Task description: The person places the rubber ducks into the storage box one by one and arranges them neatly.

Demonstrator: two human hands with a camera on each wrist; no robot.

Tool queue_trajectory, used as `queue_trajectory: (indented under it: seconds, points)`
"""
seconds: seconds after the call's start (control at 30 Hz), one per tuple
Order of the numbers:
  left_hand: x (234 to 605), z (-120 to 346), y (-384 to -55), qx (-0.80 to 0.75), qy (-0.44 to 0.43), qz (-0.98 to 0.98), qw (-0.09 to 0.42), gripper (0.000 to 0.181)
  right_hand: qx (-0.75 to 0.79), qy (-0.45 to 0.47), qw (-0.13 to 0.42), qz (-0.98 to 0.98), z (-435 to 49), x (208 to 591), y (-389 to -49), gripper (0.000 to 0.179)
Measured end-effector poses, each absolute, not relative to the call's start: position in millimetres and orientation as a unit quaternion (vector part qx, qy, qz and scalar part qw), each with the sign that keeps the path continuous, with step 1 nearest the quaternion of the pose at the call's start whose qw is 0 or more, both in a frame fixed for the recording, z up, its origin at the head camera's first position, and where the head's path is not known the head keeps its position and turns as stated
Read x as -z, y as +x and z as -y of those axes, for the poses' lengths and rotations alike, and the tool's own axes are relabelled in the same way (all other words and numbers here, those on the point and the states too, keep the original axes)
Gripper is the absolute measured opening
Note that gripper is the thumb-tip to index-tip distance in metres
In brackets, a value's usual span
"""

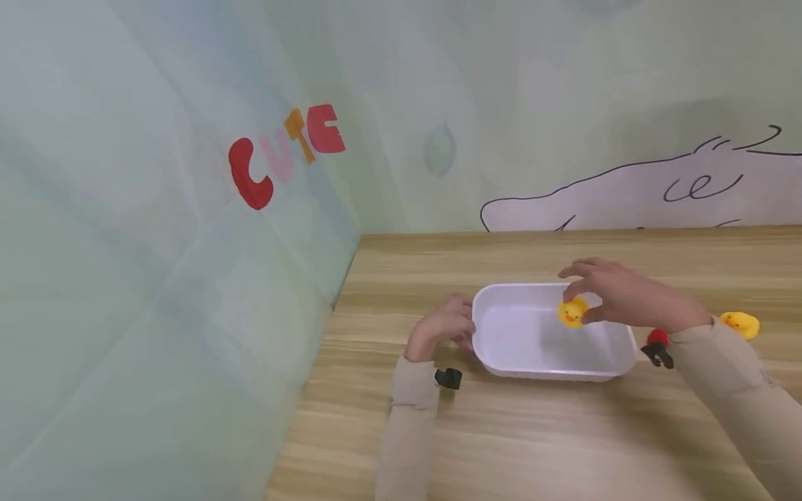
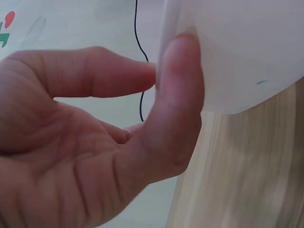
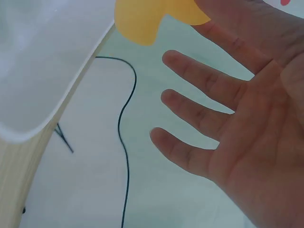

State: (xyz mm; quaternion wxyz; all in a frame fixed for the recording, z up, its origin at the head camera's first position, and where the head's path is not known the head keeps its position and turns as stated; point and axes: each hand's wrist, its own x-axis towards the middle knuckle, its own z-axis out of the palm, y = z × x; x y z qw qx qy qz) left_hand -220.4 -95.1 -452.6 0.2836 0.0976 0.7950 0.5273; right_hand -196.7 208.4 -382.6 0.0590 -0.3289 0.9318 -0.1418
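Note:
A white rectangular plastic tray point(image 1: 515, 337) with rounded corners sits on the wooden table, its inside bare. At its left end, my left hand point(image 1: 443, 324) holds the tray's edge. The left wrist view shows the thumb and a finger point(image 2: 183, 71) on either side of the tray wall. Over the right half of the tray, my right hand point(image 1: 626, 296) pinches a small yellow rubber duck point(image 1: 571, 314) between thumb and fingertip. The duck's face points toward the head camera. In the right wrist view, the other fingers point(image 3: 204, 78) spread away from the duck point(image 3: 137, 21).
A second yellow duck point(image 1: 742, 324) lies on the table point(image 1: 501, 445) beyond my right wrist. Just right of the tray is a small red object point(image 1: 657, 337), partly covered by the black wrist device point(image 1: 658, 355). Fabric walls point(image 1: 401, 174) border the table's back and left.

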Motion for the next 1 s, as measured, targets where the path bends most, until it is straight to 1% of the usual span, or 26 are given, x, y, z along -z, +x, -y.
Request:
queue_trajectory:
  seconds: [0.1,0.2,0.3,0.5,0.67,1.0]
  points:
    - [451,96,-221,-0.525,0.094,-0.794,0.291,0.058,0.158,-0.349,0.075,-0.921,-193,382,-205,0.034]
    - [451,96,-223,-0.53,0.091,-0.789,0.298,0.066,0.163,-0.368,0.083,-0.912,-182,382,-213,0.034]
    - [451,96,-224,-0.535,0.097,-0.781,0.308,0.07,0.158,-0.38,0.089,-0.907,-173,384,-219,0.034]
    - [452,95,-226,-0.529,0.115,-0.78,0.314,0.067,0.162,-0.387,0.119,-0.9,-157,386,-226,0.031]
    - [453,96,-229,-0.521,0.123,-0.782,0.32,0.067,0.167,-0.39,0.138,-0.895,-140,395,-239,0.033]
    - [450,99,-226,-0.518,0.127,-0.785,0.317,0.066,0.138,-0.409,0.148,-0.89,-107,425,-256,0.034]
